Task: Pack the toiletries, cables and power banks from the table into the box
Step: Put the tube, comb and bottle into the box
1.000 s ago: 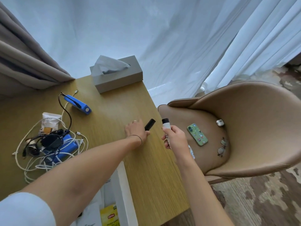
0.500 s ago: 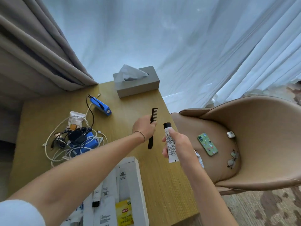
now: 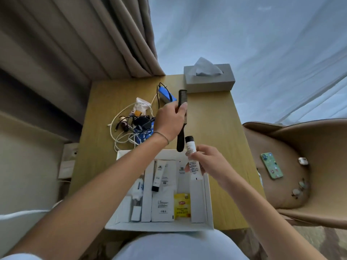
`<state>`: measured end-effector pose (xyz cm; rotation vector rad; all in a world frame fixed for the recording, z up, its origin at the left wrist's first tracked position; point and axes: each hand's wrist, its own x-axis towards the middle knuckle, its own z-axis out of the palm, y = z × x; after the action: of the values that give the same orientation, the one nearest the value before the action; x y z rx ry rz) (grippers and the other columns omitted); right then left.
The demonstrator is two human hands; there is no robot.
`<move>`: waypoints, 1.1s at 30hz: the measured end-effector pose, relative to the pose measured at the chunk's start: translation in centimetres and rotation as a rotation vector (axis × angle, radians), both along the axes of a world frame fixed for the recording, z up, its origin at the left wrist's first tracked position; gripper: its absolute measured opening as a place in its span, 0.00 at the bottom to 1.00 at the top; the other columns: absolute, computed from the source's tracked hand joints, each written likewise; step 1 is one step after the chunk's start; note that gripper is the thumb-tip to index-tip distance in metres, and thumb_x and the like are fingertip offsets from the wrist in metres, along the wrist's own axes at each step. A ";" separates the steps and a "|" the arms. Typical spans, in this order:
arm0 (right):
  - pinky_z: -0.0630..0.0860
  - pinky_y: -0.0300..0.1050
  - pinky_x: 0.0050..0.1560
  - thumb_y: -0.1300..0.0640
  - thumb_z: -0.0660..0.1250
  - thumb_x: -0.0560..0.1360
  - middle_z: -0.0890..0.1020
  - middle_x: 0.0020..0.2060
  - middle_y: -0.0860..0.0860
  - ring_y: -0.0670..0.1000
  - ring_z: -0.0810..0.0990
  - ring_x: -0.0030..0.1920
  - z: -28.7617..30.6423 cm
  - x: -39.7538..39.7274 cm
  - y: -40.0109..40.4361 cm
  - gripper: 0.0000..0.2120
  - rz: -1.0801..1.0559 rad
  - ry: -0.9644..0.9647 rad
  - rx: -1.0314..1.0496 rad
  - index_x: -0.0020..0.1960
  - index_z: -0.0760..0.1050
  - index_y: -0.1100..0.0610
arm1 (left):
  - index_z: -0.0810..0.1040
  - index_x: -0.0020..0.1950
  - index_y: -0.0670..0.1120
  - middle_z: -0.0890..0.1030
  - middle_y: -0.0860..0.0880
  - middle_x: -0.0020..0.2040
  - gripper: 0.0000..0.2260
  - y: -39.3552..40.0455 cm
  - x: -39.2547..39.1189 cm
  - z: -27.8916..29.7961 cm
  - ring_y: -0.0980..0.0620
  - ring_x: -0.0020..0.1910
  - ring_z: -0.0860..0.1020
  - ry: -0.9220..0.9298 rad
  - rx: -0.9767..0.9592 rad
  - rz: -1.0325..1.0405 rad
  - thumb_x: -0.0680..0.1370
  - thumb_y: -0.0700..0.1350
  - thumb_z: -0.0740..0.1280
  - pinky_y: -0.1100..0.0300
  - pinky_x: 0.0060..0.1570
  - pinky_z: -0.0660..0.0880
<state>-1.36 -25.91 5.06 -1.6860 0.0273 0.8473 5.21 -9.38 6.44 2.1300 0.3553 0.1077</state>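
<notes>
My left grip [image 3: 170, 121] pinches the black comb [image 3: 182, 119] above the tabletop [image 3: 216, 132], hiding part of the tangled cables [image 3: 129, 128]. My right grip [image 3: 208, 162] pinches a white tube [image 3: 191, 156] over the far right corner of the open box [image 3: 209, 203], whose small labels are blurred; bare tabletop lies beyond its right wall.

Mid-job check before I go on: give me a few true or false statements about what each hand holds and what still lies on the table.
1. The left hand holds a black comb. True.
2. The right hand is empty. False: it holds a white tube with a black cap.
3. The tangle of cables is already in the white box. False: it lies on the table.
4. A yellow tea bag packet lies in the box. True.
5. The phone lies on the table. False: it is on the chair.
</notes>
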 end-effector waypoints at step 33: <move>0.75 0.43 0.34 0.54 0.64 0.78 0.82 0.34 0.50 0.52 0.82 0.36 -9.2 -2.2 6.6 0.11 0.286 -0.242 -0.628 0.41 0.81 0.56 | 0.80 0.58 0.47 0.85 0.47 0.51 0.09 5.2 -15.2 -9.1 0.47 0.49 0.82 0.623 0.143 -0.262 0.79 0.47 0.69 0.52 0.52 0.80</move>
<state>-3.57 -19.32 -4.11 -2.4181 -0.1289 0.8928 -9.95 -4.16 -2.67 2.2946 0.4295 -0.7130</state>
